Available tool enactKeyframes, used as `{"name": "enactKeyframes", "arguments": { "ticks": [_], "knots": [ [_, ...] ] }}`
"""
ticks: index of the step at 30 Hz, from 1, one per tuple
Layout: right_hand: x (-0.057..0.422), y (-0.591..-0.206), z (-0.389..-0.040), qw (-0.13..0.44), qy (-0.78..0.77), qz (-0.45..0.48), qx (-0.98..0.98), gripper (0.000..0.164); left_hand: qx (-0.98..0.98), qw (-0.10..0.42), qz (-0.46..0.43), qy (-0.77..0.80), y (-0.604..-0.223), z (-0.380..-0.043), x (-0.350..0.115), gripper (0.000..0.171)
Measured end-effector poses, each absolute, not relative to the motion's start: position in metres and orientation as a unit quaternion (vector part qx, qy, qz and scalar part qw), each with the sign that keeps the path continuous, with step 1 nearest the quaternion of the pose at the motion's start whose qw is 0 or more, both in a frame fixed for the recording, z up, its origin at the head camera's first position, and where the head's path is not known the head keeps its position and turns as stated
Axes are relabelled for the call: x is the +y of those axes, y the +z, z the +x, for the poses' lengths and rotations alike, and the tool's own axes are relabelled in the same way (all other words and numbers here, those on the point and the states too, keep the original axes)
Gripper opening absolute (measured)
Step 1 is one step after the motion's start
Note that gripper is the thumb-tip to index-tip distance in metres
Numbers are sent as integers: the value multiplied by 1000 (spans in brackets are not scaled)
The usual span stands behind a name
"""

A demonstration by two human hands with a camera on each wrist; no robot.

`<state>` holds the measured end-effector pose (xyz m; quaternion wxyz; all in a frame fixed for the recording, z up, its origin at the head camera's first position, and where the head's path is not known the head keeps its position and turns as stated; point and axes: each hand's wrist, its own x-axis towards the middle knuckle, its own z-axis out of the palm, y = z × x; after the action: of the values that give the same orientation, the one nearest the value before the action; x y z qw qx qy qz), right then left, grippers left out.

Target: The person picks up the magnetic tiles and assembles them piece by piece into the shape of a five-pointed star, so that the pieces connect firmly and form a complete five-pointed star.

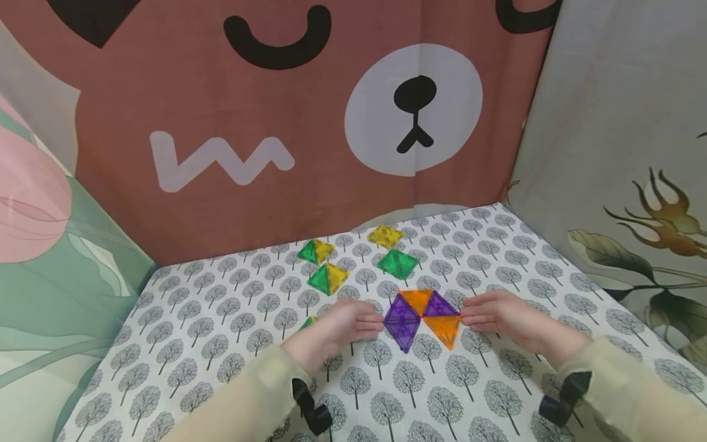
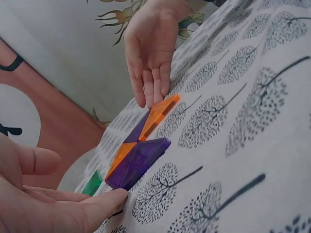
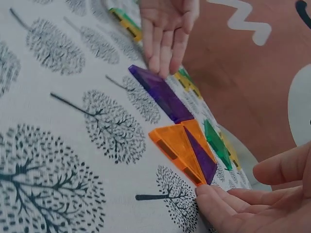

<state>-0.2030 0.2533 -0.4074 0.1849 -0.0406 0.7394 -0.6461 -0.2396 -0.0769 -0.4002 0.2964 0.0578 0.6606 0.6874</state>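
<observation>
Translucent triangular magnetic tiles lie flat, edge to edge, in a partial ring on the cloth. Two purple tiles [image 1: 403, 331] form its left side. An orange tile [image 1: 417, 299] and a purple tile [image 1: 441, 306] make up the far side, and another orange tile [image 1: 444, 328] lies at the right. My left hand [image 1: 350, 320] has its straight fingertips at the left corner of the purple pair. Opposite it, the straight fingertips of my right hand [image 1: 499, 313] meet the right corner of the group. Both palms face inward, and neither thumb curls round a tile.
Beyond the ring lie a green diamond [image 1: 398, 264] and a yellow diamond [image 1: 385, 236]. Two green-and-yellow pairs, one nearer [image 1: 328, 279] and one farther [image 1: 315, 251], are at the left. Another green piece [image 1: 308, 322] is partly hidden behind my left wrist. Bear-print fabric [image 1: 248, 215] hangs behind the table.
</observation>
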Motion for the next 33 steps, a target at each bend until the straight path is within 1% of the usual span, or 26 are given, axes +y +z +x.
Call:
{"name": "enactKeyframes", "arguments": {
  "ticks": [7, 13, 18, 25, 33],
  "knots": [
    [261, -412, -209, 225, -671, -50, 705, 53, 671, 286, 38, 683, -401, -239, -72, 51],
    [264, -412, -213, 248, -680, -34, 689, 52, 688, 285, 16, 668, -398, -239, -68, 47],
    [262, -411, -213, 251, -682, -17, 686, 51, 693, 283, 10, 663, -397, -239, -67, 41],
    [262, -413, -213, 256, -690, -33, 676, 48, 684, 279, -3, 674, -402, -240, -68, 37],
    [259, -417, -218, 250, -687, -26, 682, 44, 701, 255, 0, 666, -410, -244, -66, 32]
  ]
}}
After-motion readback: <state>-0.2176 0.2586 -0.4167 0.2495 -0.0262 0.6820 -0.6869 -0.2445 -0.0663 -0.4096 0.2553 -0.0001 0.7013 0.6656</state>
